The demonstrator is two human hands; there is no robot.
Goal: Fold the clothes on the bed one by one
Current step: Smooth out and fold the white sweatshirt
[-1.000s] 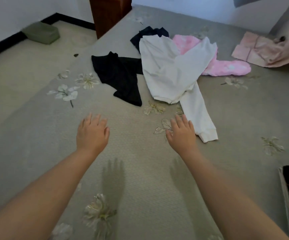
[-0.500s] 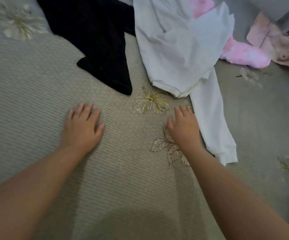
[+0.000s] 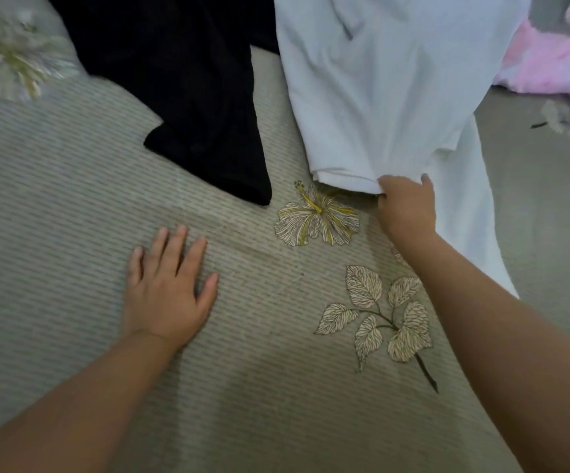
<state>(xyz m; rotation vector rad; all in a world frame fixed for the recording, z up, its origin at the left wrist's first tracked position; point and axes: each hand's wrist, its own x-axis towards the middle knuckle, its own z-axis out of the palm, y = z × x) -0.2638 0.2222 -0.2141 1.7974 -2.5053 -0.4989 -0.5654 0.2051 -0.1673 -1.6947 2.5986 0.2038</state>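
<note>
Right hand [image 3: 406, 208] pinches white garment's [image 3: 379, 97] near hem; left hand [image 3: 167, 291] lies flat.

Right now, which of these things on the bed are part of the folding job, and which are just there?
Part of the job:
white garment, its near edge gripped by the right hand
black garment, lying untouched
pink garment, partly out of view
left hand, flat on the bed

Just there:
bed cover with printed flowers
</note>
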